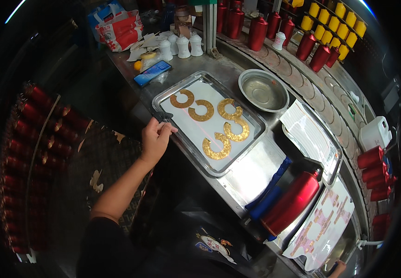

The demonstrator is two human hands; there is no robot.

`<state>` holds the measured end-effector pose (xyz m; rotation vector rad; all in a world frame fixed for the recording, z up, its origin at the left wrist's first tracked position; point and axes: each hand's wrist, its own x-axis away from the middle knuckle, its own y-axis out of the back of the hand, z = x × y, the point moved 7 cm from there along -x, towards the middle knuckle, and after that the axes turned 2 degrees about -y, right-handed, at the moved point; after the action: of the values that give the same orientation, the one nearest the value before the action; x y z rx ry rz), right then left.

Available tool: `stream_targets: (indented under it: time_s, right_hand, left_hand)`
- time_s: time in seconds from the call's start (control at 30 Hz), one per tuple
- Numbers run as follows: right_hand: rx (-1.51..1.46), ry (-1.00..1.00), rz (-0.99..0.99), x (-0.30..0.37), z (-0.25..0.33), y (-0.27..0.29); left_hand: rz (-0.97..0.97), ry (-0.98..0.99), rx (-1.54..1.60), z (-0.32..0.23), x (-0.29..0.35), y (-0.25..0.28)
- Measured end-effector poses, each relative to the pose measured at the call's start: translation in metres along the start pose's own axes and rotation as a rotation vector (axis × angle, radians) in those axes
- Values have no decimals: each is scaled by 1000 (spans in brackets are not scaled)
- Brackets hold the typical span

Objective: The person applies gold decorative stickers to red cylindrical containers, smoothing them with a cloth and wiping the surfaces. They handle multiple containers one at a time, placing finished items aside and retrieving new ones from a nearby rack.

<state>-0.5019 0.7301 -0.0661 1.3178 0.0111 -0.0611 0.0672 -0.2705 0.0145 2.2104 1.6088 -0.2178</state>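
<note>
Left hand (155,137) gripping steel tray (172,95) rim, steadying gold cutouts (216,125); right hand unseen; next likely needing level slide.

Left hand (155,137) is reaching to the near left rim of the steel tray (163,98), fingers curled, thumb and fingertips pinching at its edge. Bare forearm is extending straight behind. Right hand (337,268) is barely showing, state indeterminable.
</note>
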Motion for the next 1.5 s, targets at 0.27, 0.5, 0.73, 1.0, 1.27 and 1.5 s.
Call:
stream_targets:
  time_s: [0.27,0.5,0.73,1.0,1.27,1.5]
  right_hand:
    - [-190,-6,217,-27,-11,-72]
    - [-294,61,-6,-29,-11,-47]
    - [-236,169,-348,59,139,91]
    - [-517,416,-149,171,389,151]
    - [-862,888,272,254,555,149]
    - [-924,997,467,276,592,135]
  left_hand:
    - [57,-14,-4,-54,35,-23]
    - [222,-69,82,-83,36,-73]
    - [524,-40,285,-97,54,-146]
    - [731,-188,290,-124,88,-200]
    - [1089,-423,583,-208,113,-247]
    - [1460,-19,673,-222,166,-248]
